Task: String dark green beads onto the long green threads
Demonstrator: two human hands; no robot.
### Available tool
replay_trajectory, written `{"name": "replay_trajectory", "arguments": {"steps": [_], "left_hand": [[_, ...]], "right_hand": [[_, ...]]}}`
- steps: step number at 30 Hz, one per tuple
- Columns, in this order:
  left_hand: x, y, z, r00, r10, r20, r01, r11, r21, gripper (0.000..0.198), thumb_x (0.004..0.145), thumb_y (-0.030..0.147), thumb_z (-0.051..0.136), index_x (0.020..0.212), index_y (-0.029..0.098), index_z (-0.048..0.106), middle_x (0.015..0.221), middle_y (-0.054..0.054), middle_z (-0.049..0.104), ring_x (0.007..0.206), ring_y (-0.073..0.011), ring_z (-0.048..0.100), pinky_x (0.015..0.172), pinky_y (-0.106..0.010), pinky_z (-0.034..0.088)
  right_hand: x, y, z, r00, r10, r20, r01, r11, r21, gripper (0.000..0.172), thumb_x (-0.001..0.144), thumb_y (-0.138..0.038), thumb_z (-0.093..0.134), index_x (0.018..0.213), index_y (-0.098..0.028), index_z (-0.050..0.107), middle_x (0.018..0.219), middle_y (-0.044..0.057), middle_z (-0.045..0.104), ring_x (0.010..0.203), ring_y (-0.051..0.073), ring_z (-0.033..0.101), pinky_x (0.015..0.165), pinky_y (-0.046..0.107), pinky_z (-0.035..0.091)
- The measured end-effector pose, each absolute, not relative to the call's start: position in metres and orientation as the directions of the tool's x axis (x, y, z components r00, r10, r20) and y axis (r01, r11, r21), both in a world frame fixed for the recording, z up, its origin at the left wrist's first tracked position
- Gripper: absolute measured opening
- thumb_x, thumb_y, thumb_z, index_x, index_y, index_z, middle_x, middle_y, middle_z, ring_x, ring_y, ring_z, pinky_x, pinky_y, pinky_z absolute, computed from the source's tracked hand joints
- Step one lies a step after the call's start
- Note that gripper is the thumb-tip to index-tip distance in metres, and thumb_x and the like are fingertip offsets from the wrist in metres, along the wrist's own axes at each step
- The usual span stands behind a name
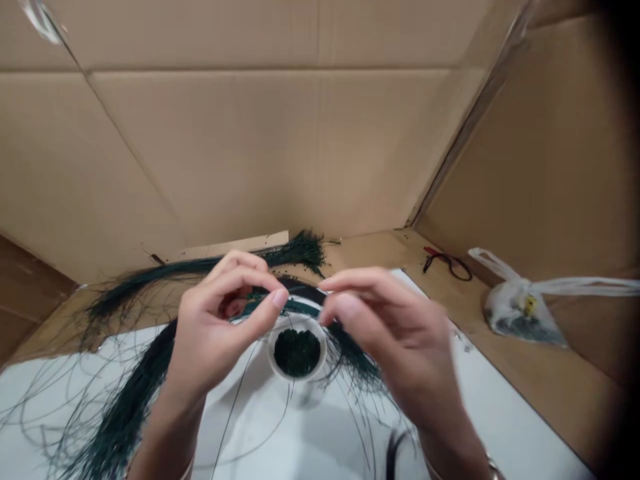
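My left hand (220,327) and my right hand (385,327) are raised close together over a small white cup (297,351) filled with tiny dark green beads. Each hand pinches thumb against forefinger; what sits in the pinches is too thin to make out, though a fine dark strand (233,407) trails down from the left hand. A thick bundle of dark green wire-like strands (125,407) curves across the white sheet (40,393) under my hands. A second bundle (210,265) lies behind them on the cardboard.
Cardboard walls (280,147) close in the back and right side. A knotted clear plastic bag (520,310) with dark contents lies at the right, and a red-and-black cord (447,262) sits near the back corner. Loose strands scatter to the left.
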State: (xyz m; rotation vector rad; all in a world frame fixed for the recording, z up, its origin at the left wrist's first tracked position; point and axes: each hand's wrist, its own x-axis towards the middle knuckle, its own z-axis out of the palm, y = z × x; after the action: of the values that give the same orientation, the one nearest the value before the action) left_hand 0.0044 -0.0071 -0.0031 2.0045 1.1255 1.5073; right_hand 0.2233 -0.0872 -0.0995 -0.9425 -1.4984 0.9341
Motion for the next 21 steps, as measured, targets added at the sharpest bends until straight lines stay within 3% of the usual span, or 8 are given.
{"name": "replay_trajectory", "arguments": {"steps": [3, 5, 8, 11, 15, 21], "left_hand": [[0.009, -0.008, -0.006, 0.064, 0.787, 0.613, 0.34, -0.595, 0.728, 0.008, 0.09, 0.024, 0.074, 0.082, 0.026, 0.072, 0.089, 0.0, 0.053, 0.064, -0.0092, 0.044, 0.047, -0.024, 0.028], [0.013, -0.008, -0.008, 0.015, 0.807, 0.591, 0.31, -0.566, 0.764, 0.01, 0.09, 0.026, 0.073, 0.08, 0.026, 0.072, 0.088, 0.0, 0.052, 0.064, -0.01, 0.044, 0.047, -0.025, 0.027], [0.017, -0.008, -0.01, -0.018, 0.821, 0.57, 0.29, -0.542, 0.789, 0.012, 0.09, 0.03, 0.073, 0.078, 0.027, 0.072, 0.086, 0.0, 0.054, 0.06, -0.0098, 0.041, 0.047, -0.026, 0.026], [0.018, -0.005, -0.011, 0.027, 0.808, 0.588, 0.326, -0.563, 0.759, 0.01, 0.089, 0.03, 0.073, 0.08, 0.027, 0.073, 0.085, 0.0, 0.057, 0.055, -0.0084, 0.041, 0.045, -0.025, 0.028], [0.018, -0.001, -0.009, 0.081, 0.79, 0.608, 0.355, -0.593, 0.723, 0.01, 0.09, 0.028, 0.073, 0.079, 0.028, 0.072, 0.082, 0.002, 0.06, 0.056, -0.0083, 0.046, 0.044, -0.022, 0.031], [0.018, -0.002, -0.009, 0.09, 0.794, 0.602, 0.348, -0.591, 0.728, 0.01, 0.09, 0.031, 0.074, 0.08, 0.03, 0.073, 0.082, 0.003, 0.061, 0.057, -0.0074, 0.049, 0.044, -0.02, 0.033]], "right_hand": [[0.195, -0.016, -0.02, -0.163, 0.931, 0.325, -0.125, 0.308, -0.943, 0.019, 0.091, -0.03, 0.075, 0.109, -0.024, 0.073, 0.09, 0.002, 0.076, 0.078, 0.015, 0.069, 0.067, 0.026, 0.055], [0.183, -0.002, -0.001, -0.151, 0.945, 0.291, -0.259, 0.246, -0.934, 0.018, 0.09, -0.031, 0.076, 0.107, -0.026, 0.074, 0.086, 0.0, 0.077, 0.068, 0.01, 0.064, 0.063, 0.023, 0.053], [0.177, -0.002, -0.01, -0.173, 0.95, 0.261, -0.367, 0.184, -0.912, 0.01, 0.087, -0.029, 0.079, 0.097, -0.026, 0.077, 0.082, -0.001, 0.076, 0.06, 0.007, 0.059, 0.064, 0.021, 0.055], [0.179, -0.003, -0.023, -0.157, 0.95, 0.271, -0.402, 0.189, -0.896, 0.004, 0.085, -0.029, 0.082, 0.084, -0.026, 0.08, 0.079, -0.001, 0.076, 0.065, 0.008, 0.064, 0.07, 0.022, 0.058], [0.179, 0.0, -0.023, -0.1, 0.951, 0.293, -0.414, 0.227, -0.882, 0.003, 0.085, -0.027, 0.083, 0.083, -0.027, 0.08, 0.074, -0.003, 0.076, 0.073, 0.009, 0.071, 0.075, 0.019, 0.058], [0.178, 0.001, -0.022, -0.056, 0.951, 0.303, -0.388, 0.259, -0.885, 0.008, 0.083, -0.029, 0.085, 0.079, -0.024, 0.079, 0.071, -0.003, 0.077, 0.069, 0.008, 0.071, 0.07, 0.016, 0.056]]}}
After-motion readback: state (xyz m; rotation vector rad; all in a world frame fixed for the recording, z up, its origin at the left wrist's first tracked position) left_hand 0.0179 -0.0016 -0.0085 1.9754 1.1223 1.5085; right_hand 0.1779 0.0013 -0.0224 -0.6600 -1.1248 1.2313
